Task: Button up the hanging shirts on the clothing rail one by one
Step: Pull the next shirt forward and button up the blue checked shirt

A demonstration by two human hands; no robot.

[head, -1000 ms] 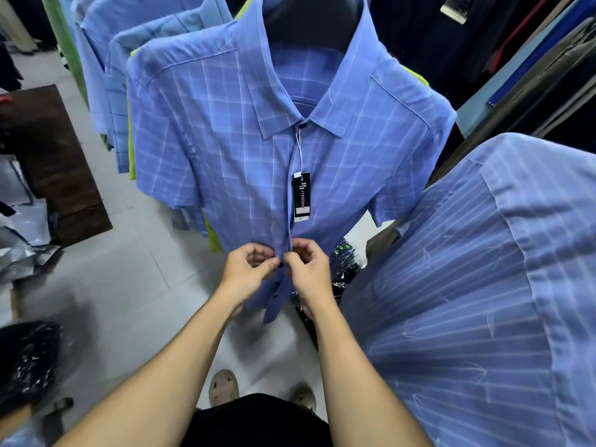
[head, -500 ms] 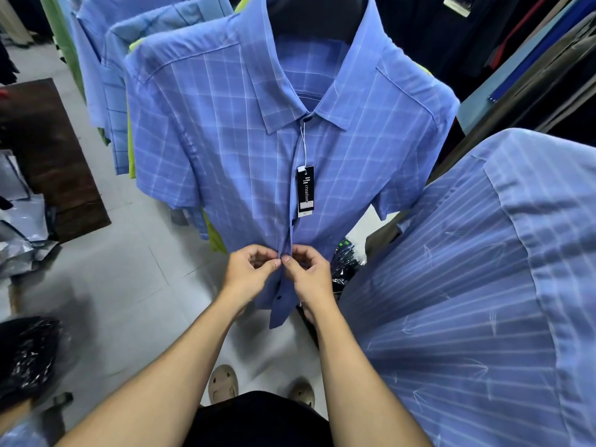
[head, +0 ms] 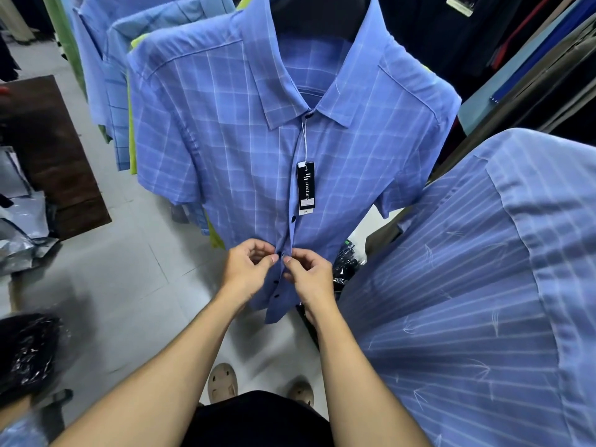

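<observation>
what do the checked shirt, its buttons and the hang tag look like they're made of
The checked shirt looks like thin woven fabric, perhaps a cotton blend: matte, softly creased, draping. The buttons seem dark glossy plastic, small discs. The hang tag looks like stiff black printed card, flat-edged, on thin white string.

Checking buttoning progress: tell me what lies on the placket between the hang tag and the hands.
In the head view, one dark button sits on the checked shirt between the hang tag and the left hand and right hand; otherwise only fabric.
</observation>
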